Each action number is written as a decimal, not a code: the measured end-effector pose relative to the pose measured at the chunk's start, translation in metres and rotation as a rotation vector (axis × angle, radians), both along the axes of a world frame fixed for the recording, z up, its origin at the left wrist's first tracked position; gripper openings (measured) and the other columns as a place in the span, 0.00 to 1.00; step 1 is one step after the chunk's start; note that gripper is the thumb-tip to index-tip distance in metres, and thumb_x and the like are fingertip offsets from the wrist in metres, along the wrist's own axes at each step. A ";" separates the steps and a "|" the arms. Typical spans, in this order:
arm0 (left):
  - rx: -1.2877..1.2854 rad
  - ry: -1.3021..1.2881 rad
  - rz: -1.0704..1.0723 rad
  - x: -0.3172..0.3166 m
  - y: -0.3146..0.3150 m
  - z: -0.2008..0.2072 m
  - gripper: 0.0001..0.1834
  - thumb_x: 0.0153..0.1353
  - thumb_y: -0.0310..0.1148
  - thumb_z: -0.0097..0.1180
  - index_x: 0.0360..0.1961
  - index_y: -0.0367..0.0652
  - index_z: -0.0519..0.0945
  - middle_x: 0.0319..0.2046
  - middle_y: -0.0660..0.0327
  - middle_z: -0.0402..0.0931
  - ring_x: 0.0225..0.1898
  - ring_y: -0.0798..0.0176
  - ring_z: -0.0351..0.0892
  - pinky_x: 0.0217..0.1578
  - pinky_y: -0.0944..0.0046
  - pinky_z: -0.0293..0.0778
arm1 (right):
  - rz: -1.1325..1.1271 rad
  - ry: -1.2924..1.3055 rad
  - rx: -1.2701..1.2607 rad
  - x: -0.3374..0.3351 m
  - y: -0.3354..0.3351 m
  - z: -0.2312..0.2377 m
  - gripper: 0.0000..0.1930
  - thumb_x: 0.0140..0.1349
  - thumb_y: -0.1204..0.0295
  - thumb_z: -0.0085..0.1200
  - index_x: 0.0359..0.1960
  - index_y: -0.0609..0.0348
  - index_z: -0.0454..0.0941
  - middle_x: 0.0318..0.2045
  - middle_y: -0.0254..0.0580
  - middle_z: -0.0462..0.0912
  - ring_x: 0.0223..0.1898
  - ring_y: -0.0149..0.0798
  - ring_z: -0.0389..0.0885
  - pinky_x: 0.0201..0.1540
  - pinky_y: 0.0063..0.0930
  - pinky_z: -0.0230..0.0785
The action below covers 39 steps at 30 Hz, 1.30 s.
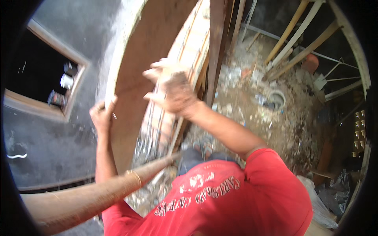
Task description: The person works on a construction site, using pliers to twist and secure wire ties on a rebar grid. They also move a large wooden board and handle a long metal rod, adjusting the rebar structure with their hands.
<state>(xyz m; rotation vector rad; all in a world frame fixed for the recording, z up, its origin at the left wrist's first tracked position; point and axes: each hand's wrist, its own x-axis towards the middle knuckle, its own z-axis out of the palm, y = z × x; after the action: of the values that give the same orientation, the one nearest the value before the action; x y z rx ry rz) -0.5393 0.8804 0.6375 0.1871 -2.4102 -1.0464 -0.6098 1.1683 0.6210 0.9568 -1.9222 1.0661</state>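
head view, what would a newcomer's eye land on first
A bright red shirt fills the lower middle. Left of centre, the left hand grips a tall brown board, and the blurred right hand is open near the middle. A thick pole slants across the lower left.

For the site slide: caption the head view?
Left hand grips a brown board by its edge; right hand open, blurred.

I am seeing a red shirt with short sleeves, its cloth creasing across the front. A white graphic is showing at the chest, dark-edged lettering curving on its near side. Farther off, dark legwear is emerging, and strapped footwear is appearing small and unclear.
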 end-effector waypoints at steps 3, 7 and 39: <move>0.009 -0.008 -0.002 -0.015 -0.005 -0.014 0.17 0.56 0.37 0.74 0.20 0.34 0.83 0.13 0.72 0.67 0.18 0.78 0.62 0.18 0.67 0.57 | -0.182 0.410 0.433 -0.063 -0.066 0.067 0.47 0.42 0.55 0.71 0.69 0.51 0.67 0.71 0.46 0.64 0.75 0.52 0.55 0.78 0.56 0.36; 0.124 0.013 0.032 -0.012 -0.033 -0.040 0.17 0.54 0.40 0.75 0.24 0.34 0.87 0.12 0.68 0.73 0.16 0.76 0.68 0.19 0.66 0.65 | 0.067 0.427 1.448 -0.118 -0.156 0.120 0.35 0.41 0.43 0.71 0.50 0.50 0.86 0.49 0.43 0.87 0.60 0.48 0.79 0.74 0.62 0.49; -0.289 0.096 0.220 0.058 -0.021 -0.058 0.27 0.53 0.58 0.69 0.39 0.43 0.88 0.31 0.50 0.86 0.33 0.45 0.86 0.35 0.51 0.80 | -0.679 0.429 1.382 -0.330 -0.034 0.446 0.23 0.42 0.52 0.78 0.41 0.37 0.87 0.42 0.25 0.89 0.49 0.38 0.86 0.58 0.52 0.71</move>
<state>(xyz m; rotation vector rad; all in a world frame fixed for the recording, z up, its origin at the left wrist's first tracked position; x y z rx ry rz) -0.4817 0.8593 0.5794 0.2854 -2.3571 -0.5888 -0.9399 1.1341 1.0668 0.8970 -2.1869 -0.9487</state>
